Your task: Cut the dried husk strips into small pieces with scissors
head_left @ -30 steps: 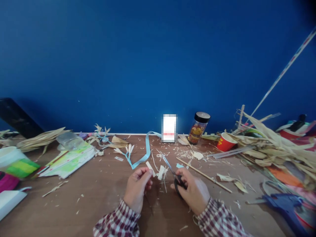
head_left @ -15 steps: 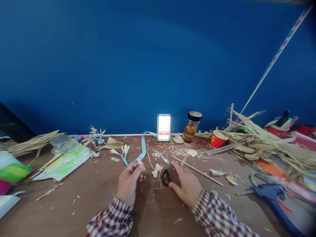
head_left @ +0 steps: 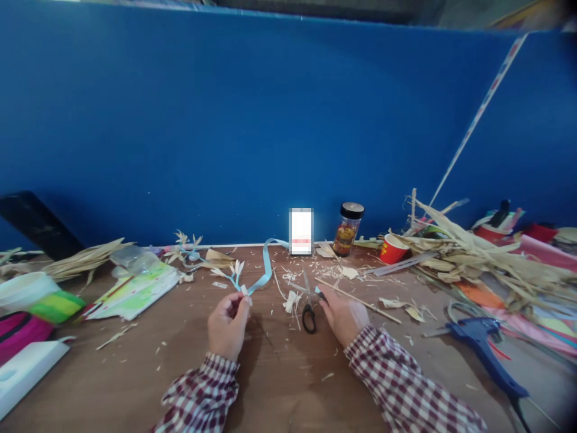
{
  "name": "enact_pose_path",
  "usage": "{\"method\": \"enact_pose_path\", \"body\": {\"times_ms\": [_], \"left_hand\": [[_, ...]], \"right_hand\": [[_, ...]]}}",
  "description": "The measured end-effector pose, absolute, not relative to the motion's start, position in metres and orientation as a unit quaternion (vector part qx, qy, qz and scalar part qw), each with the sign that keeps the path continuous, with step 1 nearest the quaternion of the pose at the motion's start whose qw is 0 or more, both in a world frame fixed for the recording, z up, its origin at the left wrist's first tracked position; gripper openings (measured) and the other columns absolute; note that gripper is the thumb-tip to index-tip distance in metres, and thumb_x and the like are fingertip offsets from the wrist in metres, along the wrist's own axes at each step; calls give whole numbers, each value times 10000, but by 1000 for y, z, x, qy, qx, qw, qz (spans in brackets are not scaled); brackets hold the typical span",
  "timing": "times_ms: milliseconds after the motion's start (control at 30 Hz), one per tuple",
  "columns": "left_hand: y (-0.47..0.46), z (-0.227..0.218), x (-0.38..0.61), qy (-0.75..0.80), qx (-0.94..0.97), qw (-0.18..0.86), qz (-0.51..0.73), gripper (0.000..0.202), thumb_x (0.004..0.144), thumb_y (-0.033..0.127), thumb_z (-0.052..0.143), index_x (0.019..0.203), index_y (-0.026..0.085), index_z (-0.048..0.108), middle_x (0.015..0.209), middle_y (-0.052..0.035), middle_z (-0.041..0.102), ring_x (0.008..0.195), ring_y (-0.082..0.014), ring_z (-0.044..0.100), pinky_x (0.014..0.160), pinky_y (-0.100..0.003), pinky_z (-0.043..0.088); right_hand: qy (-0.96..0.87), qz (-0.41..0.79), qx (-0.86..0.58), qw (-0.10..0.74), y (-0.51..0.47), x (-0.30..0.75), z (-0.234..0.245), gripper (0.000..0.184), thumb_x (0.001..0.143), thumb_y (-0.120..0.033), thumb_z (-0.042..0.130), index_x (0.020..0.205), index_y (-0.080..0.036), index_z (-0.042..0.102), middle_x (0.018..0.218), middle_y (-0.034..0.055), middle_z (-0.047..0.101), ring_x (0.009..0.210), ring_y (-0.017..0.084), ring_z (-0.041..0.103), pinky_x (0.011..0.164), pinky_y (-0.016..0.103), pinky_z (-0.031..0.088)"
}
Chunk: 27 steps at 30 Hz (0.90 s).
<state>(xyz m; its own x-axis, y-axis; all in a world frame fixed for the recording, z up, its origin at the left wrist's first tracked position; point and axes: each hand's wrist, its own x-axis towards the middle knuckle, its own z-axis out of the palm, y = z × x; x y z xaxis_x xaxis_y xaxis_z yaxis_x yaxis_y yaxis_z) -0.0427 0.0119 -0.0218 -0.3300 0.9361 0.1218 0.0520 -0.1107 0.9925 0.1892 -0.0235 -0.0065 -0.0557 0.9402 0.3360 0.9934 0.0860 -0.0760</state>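
- Left hand (head_left: 228,328): grip narrow, thumb and finger pinching a small pale strip (head_left: 244,291); strip is left of the scissors.
- Right hand (head_left: 345,316): fingers at the right-hand handle of the scissors (head_left: 309,294); cannot tell whether this grip is closed on it.
- Scissors: blades parted, pointing away from the person; black left handle loop in plain sight.
- Pale scraps (head_left: 291,302): just left of the scissors, on the brown surface (head_left: 293,385).
- Thin stick (head_left: 381,311): right of the scissors, partly behind the right hand.
- Blue ribbon (head_left: 267,264): left of and beyond the scissors, curving.
- White paper-like flower (head_left: 238,268): farther left of the scissors, blue stem.
- Jar (head_left: 346,236), black lid, and red cup (head_left: 393,249): beyond the scissors, to the right.
- Glue gun (head_left: 489,346), blue: well right of the scissors.
- Dry husks (head_left: 455,258): heaped, far right of the scissors.
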Motion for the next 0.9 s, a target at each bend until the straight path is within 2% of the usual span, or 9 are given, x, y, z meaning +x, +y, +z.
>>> {"method": "enact_pose_path", "body": {"times_ms": [100, 200, 300, 467, 633, 900], "left_hand": [[11, -29, -41, 545, 487, 369, 574, 317, 628, 383, 613, 817, 129, 596, 595, -2, 596, 457, -98, 495, 452, -211, 418], [8, -32, -38, 541, 517, 366, 554, 322, 634, 399, 602, 814, 131, 608, 651, -27, 628, 493, -113, 526, 488, -224, 437], [5, -32, -36, 535, 542, 360, 539, 322, 641, 409, 588, 804, 134, 622, 675, -43, 646, 537, -136, 557, 522, -237, 453], [3, -29, -37, 539, 584, 341, 503, 288, 668, 389, 563, 798, 139, 622, 681, -47, 658, 579, -151, 578, 558, -239, 462], [1, -22, -36, 539, 603, 321, 494, 291, 671, 402, 549, 770, 140, 628, 603, -30, 645, 510, -141, 558, 501, -226, 451], [5, -29, -40, 538, 604, 354, 470, 320, 658, 428, 562, 789, 144, 631, 672, -50, 669, 586, -173, 595, 550, -251, 472]], "right_hand": [[-718, -101, -673, 146, -22, 185, -8, 239, 826, -206, 469, 1057, -219, 529, 708, 55, 643, 636, 192, 592, 499, 241, 356], [-726, -110, -661, 156, -22, 180, -9, 188, 816, -139, 473, 950, -207, 587, 784, 71, 635, 778, 214, 563, 608, 268, 386], [-732, -112, -647, 180, -22, 177, -9, 153, 816, -169, 486, 886, -205, 616, 869, 76, 616, 864, 227, 517, 707, 297, 386], [-718, -112, -645, 236, -21, 181, -11, 229, 850, -231, 430, 1037, -217, 562, 916, 50, 603, 855, 185, 517, 769, 287, 394], [-662, -129, -683, 281, -19, 191, -11, 255, 876, -190, 347, 1004, -167, 567, 910, 68, 607, 845, 173, 525, 762, 278, 402], [-610, -135, -741, 247, -22, 206, -7, 280, 824, -140, 418, 1067, -186, 549, 1040, 77, 595, 961, 219, 473, 809, 327, 357]]}}
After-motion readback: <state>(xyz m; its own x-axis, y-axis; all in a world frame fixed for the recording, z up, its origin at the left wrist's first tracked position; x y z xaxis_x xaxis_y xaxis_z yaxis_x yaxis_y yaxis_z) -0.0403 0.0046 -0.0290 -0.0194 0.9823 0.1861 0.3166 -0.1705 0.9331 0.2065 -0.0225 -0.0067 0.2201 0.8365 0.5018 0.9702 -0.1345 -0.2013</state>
